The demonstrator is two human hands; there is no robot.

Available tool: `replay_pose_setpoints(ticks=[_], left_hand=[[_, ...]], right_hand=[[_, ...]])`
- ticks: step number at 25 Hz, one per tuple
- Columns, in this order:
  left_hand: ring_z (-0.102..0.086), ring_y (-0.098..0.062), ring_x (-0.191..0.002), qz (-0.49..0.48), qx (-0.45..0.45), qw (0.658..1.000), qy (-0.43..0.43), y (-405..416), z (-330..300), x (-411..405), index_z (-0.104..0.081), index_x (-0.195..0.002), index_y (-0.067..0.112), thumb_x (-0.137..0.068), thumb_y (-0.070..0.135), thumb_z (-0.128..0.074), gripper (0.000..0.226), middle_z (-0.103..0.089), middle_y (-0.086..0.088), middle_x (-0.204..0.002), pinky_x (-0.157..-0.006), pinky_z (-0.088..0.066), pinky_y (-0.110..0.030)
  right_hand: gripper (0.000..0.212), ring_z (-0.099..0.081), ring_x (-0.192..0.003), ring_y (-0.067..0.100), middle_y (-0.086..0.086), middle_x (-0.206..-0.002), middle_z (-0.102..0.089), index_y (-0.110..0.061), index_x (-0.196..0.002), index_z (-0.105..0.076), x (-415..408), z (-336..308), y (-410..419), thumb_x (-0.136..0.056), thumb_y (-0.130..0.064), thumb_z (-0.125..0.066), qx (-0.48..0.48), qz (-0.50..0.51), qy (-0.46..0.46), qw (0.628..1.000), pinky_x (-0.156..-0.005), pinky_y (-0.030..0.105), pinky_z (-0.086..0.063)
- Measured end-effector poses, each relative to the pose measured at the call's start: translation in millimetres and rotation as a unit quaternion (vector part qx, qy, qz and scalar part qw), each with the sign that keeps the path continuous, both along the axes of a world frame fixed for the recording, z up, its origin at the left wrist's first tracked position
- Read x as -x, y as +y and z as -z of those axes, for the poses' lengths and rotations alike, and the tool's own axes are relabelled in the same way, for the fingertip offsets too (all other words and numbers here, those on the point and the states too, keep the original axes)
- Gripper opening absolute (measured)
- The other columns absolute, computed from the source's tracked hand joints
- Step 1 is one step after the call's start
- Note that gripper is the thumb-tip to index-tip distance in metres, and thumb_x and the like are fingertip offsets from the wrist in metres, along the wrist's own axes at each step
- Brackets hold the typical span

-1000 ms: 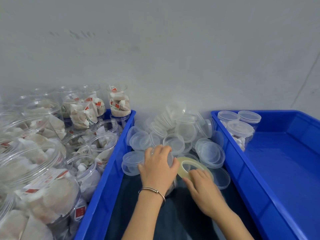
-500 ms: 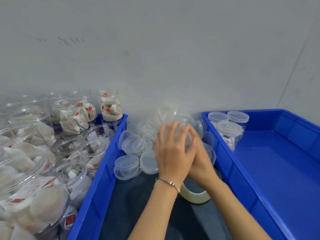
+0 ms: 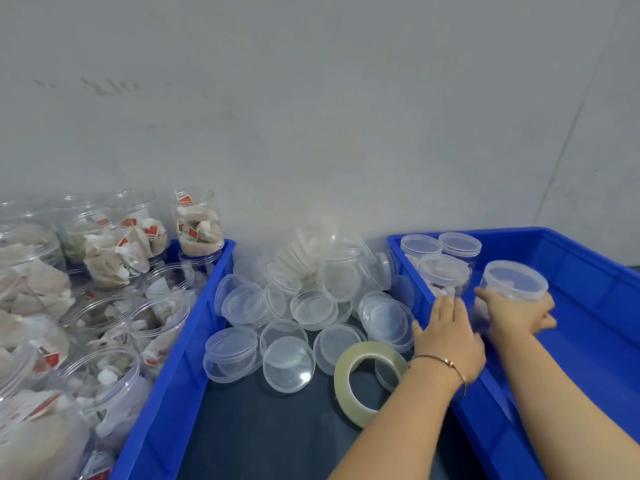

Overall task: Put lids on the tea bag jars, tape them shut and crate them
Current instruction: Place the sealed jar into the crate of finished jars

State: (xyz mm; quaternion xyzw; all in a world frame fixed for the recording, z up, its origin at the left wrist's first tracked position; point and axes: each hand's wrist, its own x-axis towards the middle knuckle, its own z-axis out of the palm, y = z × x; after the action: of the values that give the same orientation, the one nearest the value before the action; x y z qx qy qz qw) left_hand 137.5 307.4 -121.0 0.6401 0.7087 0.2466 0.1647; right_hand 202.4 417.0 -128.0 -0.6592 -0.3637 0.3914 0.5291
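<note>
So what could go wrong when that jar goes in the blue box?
The right hand is lowering the lidded jar close beside three jars already in the blue crate; it might bump one over. The left hand sits on the crate's edge above the tape roll and could knock it.

Both our forearms reach forward and to the right. Our left hand lies palm down with its fingers straight and together, a thin bracelet round the wrist. Our right hand is further out, fingers and thumb curled round the jar, gripping it below its lid.
</note>
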Motion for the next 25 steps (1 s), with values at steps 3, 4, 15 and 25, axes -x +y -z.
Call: replay_pose_setpoints(ticks=[3,4,15,25], left_hand=[[0.006,-0.013,-0.148,0.007,-0.001,1.0,0.012,-7.4,8.0,8.6,-0.016,-0.151,0.013,-0.102,0.031,-0.031,0.054,-0.002,0.001,-0.162,-0.115,-0.004,-0.059],[0.007,-0.012,-0.148,0.01,0.0,1.0,0.007,-8.4,7.0,9.4,-0.017,-0.151,0.013,-0.102,0.032,-0.031,0.054,-0.003,0.001,-0.162,-0.115,-0.004,-0.059],[-0.004,-0.016,-0.149,-0.013,-0.099,0.995,-0.025,-51.2,-20.4,56.9,-0.015,-0.152,0.019,-0.098,0.02,-0.046,0.062,-0.004,0.004,-0.162,-0.118,-0.017,-0.051],[-0.019,-0.03,-0.142,-0.466,-0.087,0.874,0.105,-211.5,-53.6,200.6,-0.023,-0.146,0.011,-0.093,0.018,-0.048,0.059,-0.017,-0.009,-0.157,-0.108,-0.034,-0.045]], right_hand=[[0.1,-0.036,-0.129,0.04,0.013,-0.149,-0.021,-0.021,-0.146,-0.022,5.3,13.5,11.2,-0.068,-0.027,-0.083,0.043,-0.065,0.004,0.997,-0.099,0.049,-0.04],[0.096,-0.037,-0.128,0.039,0.013,-0.15,-0.02,-0.021,-0.147,-0.021,7.7,13.4,13.3,-0.071,-0.027,-0.079,0.046,-0.071,0.013,0.996,-0.095,0.045,-0.04],[0.061,-0.043,-0.127,0.036,0.015,-0.151,-0.025,-0.013,-0.148,-0.026,18.1,-22.4,1.2,-0.09,-0.006,-0.043,-0.06,-0.035,-0.012,0.997,-0.1,0.041,-0.038],[0.05,-0.053,-0.09,0.012,0.005,-0.113,-0.049,-0.01,-0.125,-0.05,202.9,-36.4,-196.3,-0.079,0.011,-0.047,-0.381,-0.461,-0.028,0.801,-0.074,0.012,-0.046]])
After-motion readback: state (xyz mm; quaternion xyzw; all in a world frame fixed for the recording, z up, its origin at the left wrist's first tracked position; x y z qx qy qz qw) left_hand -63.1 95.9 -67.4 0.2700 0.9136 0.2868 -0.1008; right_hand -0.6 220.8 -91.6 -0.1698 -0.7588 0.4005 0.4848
